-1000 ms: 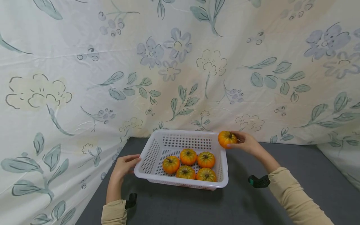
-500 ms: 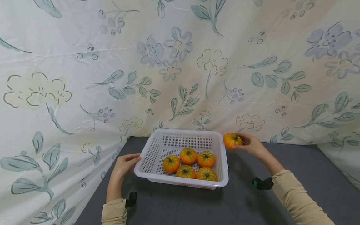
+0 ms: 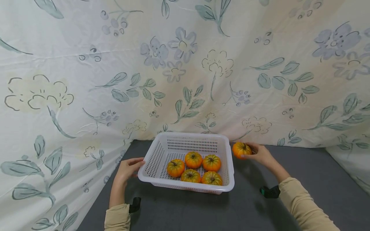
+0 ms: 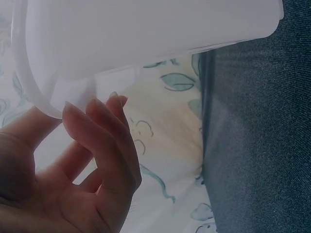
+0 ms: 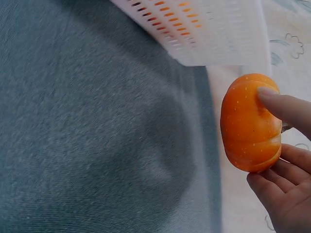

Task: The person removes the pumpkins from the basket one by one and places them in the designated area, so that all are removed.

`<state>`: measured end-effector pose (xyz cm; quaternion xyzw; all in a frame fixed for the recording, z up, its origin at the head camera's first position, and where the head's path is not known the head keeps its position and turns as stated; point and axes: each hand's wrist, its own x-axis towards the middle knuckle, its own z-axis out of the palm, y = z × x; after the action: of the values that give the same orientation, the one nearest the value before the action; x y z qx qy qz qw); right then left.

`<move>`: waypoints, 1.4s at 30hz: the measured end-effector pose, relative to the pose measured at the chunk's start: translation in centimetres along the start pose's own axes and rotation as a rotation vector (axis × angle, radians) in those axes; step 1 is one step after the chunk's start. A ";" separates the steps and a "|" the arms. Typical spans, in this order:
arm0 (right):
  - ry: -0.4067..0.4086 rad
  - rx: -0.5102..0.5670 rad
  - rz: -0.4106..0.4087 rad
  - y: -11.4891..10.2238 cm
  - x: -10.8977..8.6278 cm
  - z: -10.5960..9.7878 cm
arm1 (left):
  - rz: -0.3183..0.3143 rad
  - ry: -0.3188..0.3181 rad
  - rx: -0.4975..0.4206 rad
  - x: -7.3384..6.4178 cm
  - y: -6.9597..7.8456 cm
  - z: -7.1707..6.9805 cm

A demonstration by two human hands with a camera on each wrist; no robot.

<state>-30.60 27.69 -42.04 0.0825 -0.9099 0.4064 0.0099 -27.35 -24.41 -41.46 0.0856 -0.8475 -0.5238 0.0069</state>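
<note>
My right hand point(image 3: 261, 154) grips a small orange pumpkin point(image 3: 242, 150) just outside the right end of a white plastic basket point(image 3: 188, 186). In the right wrist view the thumb lies on one side of that pumpkin point(image 5: 250, 124) and the fingertips on the other; it hangs above the table, with a shadow below. At the basket's left end, my left hand point(image 3: 126, 170) holds the rim. Its thumb is partly hidden by the rim point(image 4: 24, 73) in the left wrist view, with the fingers curled under. Inside the basket sit several more pumpkins point(image 3: 193, 159), stems up.
A dark grey cloth point(image 3: 185, 211) covers the table under the basket. Behind and to the left hangs a white curtain point(image 3: 185, 96) printed with flowers and leaves, close past the table's back edge. Black bands point(image 3: 270, 192) show at both wrists.
The pumpkin in my right hand has gone from over the basket's back right corner outward to the right and lower. My left hand and the basket have stayed in place.
</note>
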 end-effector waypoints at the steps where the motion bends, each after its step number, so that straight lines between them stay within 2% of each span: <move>1: -0.002 -0.009 0.007 0.2 0.0 0.1 | 0.000 0.001 0.001 0.0 0.0 0.0; 10: -0.028 -0.096 0.119 1.2 -0.2 1.0 | -0.004 0.004 0.004 0.1 -0.2 0.0; 18: -0.004 -0.129 0.085 2.5 -0.4 1.5 | -0.012 0.004 0.004 0.2 -0.2 0.0; 29: -0.005 -0.127 0.115 2.7 -0.7 1.6 | -0.022 0.005 0.005 0.2 0.0 0.0; 42: -0.003 -0.141 0.112 3.2 -0.8 1.7 | -0.028 -0.005 -0.012 0.2 -0.2 -0.1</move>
<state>-30.22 28.66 -45.60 0.0311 -0.9394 0.3413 -0.0083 -27.53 -24.62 -41.61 0.0961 -0.8430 -0.5292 -0.0018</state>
